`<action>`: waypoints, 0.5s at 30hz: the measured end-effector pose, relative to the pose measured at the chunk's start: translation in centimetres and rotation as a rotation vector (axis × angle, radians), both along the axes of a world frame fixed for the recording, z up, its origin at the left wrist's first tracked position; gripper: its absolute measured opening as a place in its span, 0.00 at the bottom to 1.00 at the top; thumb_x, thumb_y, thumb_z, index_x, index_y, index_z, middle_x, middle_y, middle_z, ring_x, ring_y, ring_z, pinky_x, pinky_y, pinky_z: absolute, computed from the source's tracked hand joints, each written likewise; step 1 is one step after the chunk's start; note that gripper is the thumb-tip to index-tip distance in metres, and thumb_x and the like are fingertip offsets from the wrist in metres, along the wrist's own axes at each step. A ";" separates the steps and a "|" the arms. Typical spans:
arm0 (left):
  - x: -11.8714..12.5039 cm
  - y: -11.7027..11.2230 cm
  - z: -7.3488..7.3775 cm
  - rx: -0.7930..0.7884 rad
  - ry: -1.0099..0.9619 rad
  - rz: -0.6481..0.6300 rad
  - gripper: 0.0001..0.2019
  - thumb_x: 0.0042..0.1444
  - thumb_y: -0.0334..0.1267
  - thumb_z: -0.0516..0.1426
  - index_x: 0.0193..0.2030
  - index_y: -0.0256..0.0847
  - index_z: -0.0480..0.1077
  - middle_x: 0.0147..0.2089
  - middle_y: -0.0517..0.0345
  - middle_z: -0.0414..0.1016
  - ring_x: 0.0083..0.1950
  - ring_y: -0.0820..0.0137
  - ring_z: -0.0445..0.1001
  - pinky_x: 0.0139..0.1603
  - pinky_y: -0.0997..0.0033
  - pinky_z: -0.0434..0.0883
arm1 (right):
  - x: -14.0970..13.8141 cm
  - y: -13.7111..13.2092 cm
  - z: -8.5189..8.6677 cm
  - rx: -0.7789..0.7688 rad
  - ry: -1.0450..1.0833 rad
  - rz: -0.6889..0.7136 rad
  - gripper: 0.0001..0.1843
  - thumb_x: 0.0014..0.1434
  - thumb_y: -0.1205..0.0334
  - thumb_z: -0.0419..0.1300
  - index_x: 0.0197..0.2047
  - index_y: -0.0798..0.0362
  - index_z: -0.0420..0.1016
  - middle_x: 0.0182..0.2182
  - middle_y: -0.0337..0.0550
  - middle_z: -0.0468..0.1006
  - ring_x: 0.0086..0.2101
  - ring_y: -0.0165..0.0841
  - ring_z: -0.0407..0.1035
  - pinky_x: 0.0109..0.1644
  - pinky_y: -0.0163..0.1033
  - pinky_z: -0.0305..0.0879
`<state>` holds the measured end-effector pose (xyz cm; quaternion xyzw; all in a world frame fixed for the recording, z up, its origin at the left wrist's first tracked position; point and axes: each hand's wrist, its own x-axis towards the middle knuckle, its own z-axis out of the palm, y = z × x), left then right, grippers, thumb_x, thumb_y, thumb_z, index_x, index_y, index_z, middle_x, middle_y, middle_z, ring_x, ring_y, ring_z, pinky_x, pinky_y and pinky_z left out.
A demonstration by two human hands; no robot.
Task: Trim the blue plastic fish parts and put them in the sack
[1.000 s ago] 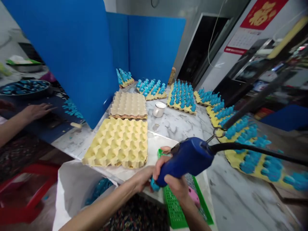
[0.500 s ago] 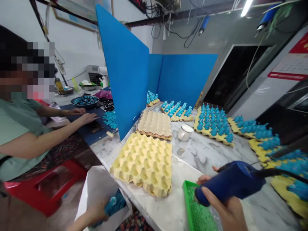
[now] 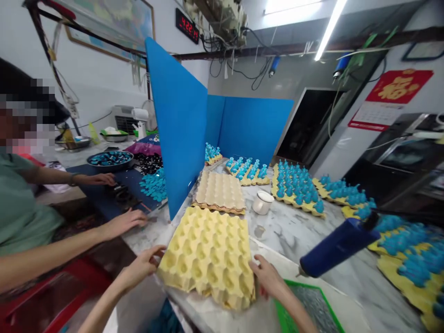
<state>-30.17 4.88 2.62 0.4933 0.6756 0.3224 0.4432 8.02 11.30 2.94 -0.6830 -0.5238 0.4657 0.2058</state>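
Flanking a yellow egg tray [image 3: 208, 259], left hand [image 3: 142, 264], right hand [image 3: 267, 276], grips open (blue-filled trays [image 3: 294, 194])

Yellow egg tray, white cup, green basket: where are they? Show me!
Yellow egg tray [image 3: 208, 259], head view, on its middle.
White cup [image 3: 262, 204], head view, on its side.
Green basket [image 3: 305, 286], head view, on its rim.

The person's left hand [image 3: 143, 264] and right hand [image 3: 268, 277] are bare and slender, with long fingers, and no sleeve, glove or band shows on either one or on the bare forearms [image 3: 104, 306].
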 end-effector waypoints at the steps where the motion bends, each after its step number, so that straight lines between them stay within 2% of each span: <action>1: 0.3 -0.1 0.0 -0.019 -0.072 -0.003 0.34 0.30 0.37 0.50 0.50 0.38 0.71 0.48 0.49 0.76 0.36 0.65 0.72 0.30 0.71 0.68 | -0.8 1.3 -1.0 -0.035 0.030 0.034 0.18 0.51 0.47 0.60 0.36 0.53 0.70 0.15 0.40 0.73 0.12 0.34 0.64 0.14 0.35 0.54; 4: 0.8 -1.1 0.0 -0.025 -0.228 0.060 0.31 0.32 0.38 0.51 0.49 0.39 0.72 0.50 0.51 0.75 0.30 0.69 0.69 0.31 0.70 0.68 | -1.2 3.1 -2.5 -0.059 0.062 0.088 0.16 0.51 0.46 0.57 0.28 0.52 0.67 0.12 0.40 0.70 0.11 0.32 0.62 0.13 0.32 0.51; 7: 0.5 -2.3 -0.1 -0.004 -0.399 0.105 0.24 0.35 0.38 0.55 0.43 0.41 0.74 0.41 0.57 0.76 0.30 0.69 0.68 0.31 0.71 0.68 | -0.4 2.1 -2.7 0.015 0.093 0.068 0.16 0.47 0.47 0.58 0.26 0.52 0.67 0.12 0.39 0.70 0.09 0.29 0.57 0.12 0.32 0.48; 9: 0.1 -2.9 -0.1 -0.006 -0.551 0.129 0.18 0.36 0.39 0.58 0.38 0.41 0.75 0.34 0.59 0.75 0.30 0.69 0.69 0.30 0.72 0.67 | 0.2 0.7 -2.5 0.070 0.179 0.004 0.18 0.45 0.45 0.59 0.27 0.53 0.70 0.15 0.40 0.72 0.11 0.31 0.61 0.14 0.34 0.54; 12: -0.2 -3.2 -0.3 -0.013 -0.778 0.173 0.11 0.36 0.39 0.62 0.31 0.41 0.74 0.31 0.59 0.73 0.31 0.68 0.71 0.32 0.72 0.68 | 1.1 -0.9 -1.9 0.115 0.349 -0.087 0.20 0.40 0.44 0.64 0.29 0.53 0.75 0.22 0.44 0.77 0.24 0.40 0.74 0.28 0.39 0.70; 13: 0.0 -3.0 -0.4 -0.011 -0.827 0.182 0.12 0.36 0.40 0.63 0.30 0.41 0.73 0.31 0.58 0.74 0.31 0.68 0.71 0.32 0.71 0.68 | 1.4 -1.2 -1.6 0.127 0.370 -0.118 0.20 0.39 0.45 0.65 0.29 0.53 0.76 0.24 0.45 0.78 0.27 0.41 0.76 0.31 0.40 0.72; 15: 0.7 -2.1 -1.2 0.004 -0.862 0.190 0.15 0.35 0.41 0.64 0.34 0.42 0.73 0.33 0.57 0.75 0.28 0.68 0.71 0.27 0.71 0.67 | 1.5 -1.1 -0.7 0.158 0.340 -0.193 0.21 0.38 0.44 0.66 0.29 0.53 0.76 0.23 0.45 0.78 0.24 0.40 0.75 0.27 0.39 0.70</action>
